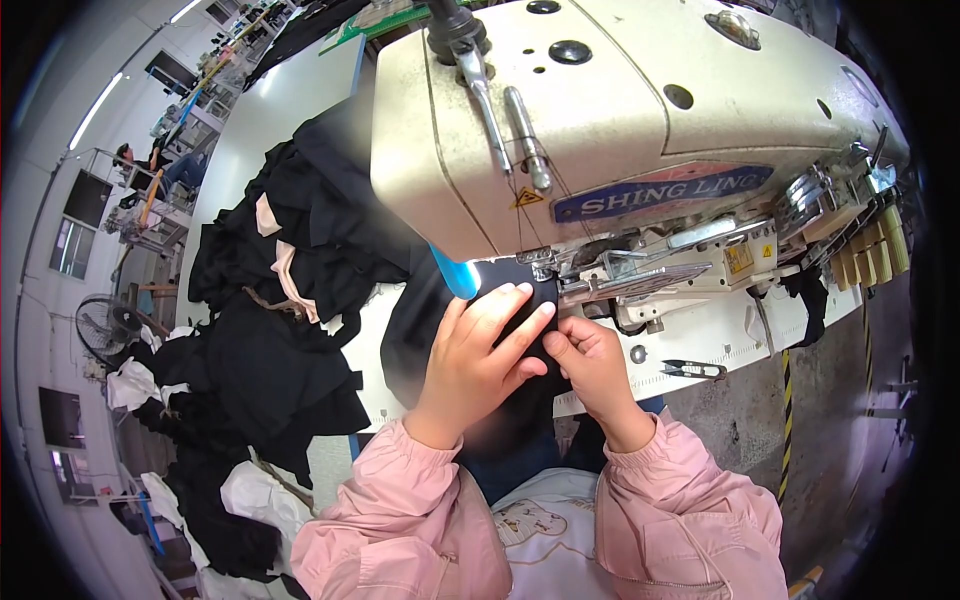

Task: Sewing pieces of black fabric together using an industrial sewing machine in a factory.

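A cream industrial sewing machine (pixel 500 100) stands over the white table, its presser foot and needle area (pixel 541 264) just beyond my hands. Black fabric (pixel 525 385) lies under that area and hangs down over the table's near edge. My left hand (pixel 485 350) rests flat on the fabric, fingers stretched toward the presser foot and thumb apart. The fabric's right edge is pinched between thumb and fingers of my right hand (pixel 592 365). Beside my left fingertips, a blue lamp (pixel 455 272) throws bright light on the cloth.
To the left, a large heap of black fabric (pixel 290 230) with pale pieces covers the table and spills over its edge. Thread snips (pixel 694 370) lie on the table (pixel 730 345) at the right. A fan (pixel 108 328) and a seated person (pixel 165 165) are farther off left.
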The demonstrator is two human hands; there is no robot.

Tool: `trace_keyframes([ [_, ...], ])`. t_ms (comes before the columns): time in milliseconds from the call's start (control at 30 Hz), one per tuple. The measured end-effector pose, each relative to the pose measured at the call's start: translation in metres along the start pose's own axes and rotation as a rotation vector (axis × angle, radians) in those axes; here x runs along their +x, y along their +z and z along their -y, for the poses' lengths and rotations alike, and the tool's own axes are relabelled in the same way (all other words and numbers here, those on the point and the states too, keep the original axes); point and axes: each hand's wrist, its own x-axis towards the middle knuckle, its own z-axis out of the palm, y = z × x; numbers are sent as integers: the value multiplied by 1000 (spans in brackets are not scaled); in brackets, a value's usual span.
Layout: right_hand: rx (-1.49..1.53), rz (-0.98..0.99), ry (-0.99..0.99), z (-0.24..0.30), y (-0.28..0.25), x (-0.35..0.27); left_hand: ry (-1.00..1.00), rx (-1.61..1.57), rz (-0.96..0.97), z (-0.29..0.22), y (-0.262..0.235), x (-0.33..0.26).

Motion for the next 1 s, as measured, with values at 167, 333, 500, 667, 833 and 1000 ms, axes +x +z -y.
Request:
trace_keyframes([
  [167, 55, 3, -37, -2, 3, 1, -8, 99, 7, -2, -2, 0],
  [333, 58, 10, -53, 1, 5, 2, -34, 93, 18, -2, -3, 1],
  [500, 82, -29, -60, 3, 7, 3, -59, 69, 65, 0, -3, 8],
  [667, 117, -30, -80, 0, 8, 5, -13, 103, -6, -1, 1, 1],
  [833, 114, -22, -63, 1, 6, 4, -15, 107, 12, -2, 1, -2],
  [1000, 60, -64, -75, 4, 5, 4, -37, 114, 48, -1, 1, 1],
])
